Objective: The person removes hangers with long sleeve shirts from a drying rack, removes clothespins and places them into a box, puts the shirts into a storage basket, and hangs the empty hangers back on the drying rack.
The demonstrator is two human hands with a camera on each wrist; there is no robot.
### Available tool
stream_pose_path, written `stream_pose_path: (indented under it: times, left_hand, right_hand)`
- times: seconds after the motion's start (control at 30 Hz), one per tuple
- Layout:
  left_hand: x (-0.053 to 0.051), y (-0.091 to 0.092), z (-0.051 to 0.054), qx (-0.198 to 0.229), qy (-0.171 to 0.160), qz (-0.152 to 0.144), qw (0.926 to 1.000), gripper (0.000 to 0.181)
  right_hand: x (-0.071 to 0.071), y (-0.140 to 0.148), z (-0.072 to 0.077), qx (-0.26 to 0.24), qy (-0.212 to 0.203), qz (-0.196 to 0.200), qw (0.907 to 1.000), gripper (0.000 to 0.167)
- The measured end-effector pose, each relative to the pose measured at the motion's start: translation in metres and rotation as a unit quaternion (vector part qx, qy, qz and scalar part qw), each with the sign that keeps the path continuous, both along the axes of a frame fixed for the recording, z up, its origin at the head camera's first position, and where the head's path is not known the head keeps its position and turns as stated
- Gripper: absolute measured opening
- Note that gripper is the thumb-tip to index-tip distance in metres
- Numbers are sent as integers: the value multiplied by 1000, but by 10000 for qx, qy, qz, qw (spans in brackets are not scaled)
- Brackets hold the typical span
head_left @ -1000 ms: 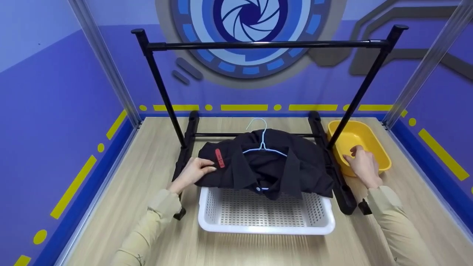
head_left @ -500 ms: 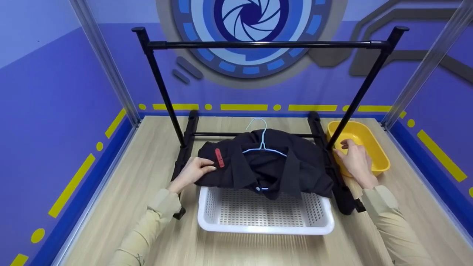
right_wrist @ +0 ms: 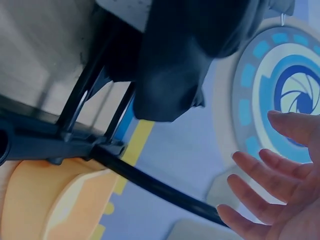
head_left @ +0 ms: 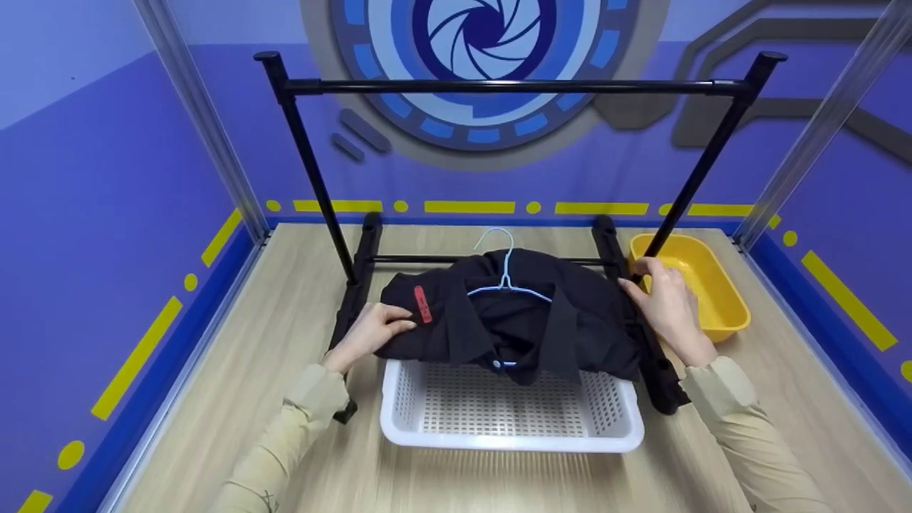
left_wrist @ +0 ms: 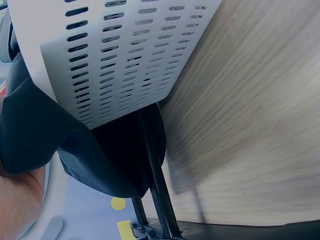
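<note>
A black collared shirt (head_left: 605,324) lies bunched over the back of a white perforated basket (head_left: 513,443). Inside its collar sits a light blue hanger (head_left: 506,265), hook pointing up. A red strip-like piece (head_left: 423,305), its kind unclear, is on the shirt's left shoulder. Just beside that strip my left hand (head_left: 374,330) pinches the fabric; the left wrist view shows this hand (left_wrist: 20,205) under a dark fold of cloth. My right hand (head_left: 668,305) is near the shirt's right end, fingers loosely bent and holding nothing. In the right wrist view, its fingers (right_wrist: 265,175) are spread apart from the cloth.
A black garment rack (head_left: 513,87) stands around the basket, its top bar high behind the shirt. Its right upright (head_left: 702,167) rises close to my right hand. A yellow tub (head_left: 734,332) stands outside the rack's right foot, partly behind that hand.
My right hand has moved left, from over the yellow tub toward the shirt's right end. The left hand, shirt and basket have stayed where they were.
</note>
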State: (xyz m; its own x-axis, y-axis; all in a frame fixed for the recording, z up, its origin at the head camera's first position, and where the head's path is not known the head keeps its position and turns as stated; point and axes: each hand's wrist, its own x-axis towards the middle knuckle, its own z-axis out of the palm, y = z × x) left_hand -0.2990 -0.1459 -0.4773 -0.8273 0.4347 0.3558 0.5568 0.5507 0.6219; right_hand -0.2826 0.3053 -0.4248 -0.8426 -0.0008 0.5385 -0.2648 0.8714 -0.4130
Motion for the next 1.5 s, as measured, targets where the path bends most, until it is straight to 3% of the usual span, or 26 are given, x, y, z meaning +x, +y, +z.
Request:
stream_pose_path:
  times: [0.3,0.63,0.93,1.23,1.5]
  left_hand:
    - [0,-1,0,-42,-39,27,10000,14]
    - [1,-1,1,38,-132,-18,9999,10]
    - [1,-1,2,64,-218,-7,9997,14]
    - [1,0,2,-31,-121,-5,9999,16]
    - [1,0,1,-5,-105,22,9999,16]
  right_hand:
    - [2,-19,6,-57,431,402,9982,32]
    - [8,-44,17,-47,646,817,9945,34]
    - [9,-65,22,-166,839,1408,9863,32]
    - [9,-92,28,-447,494,2037,9768,30]
    - [6,-122,40,-745,-220,2963,9519,35]
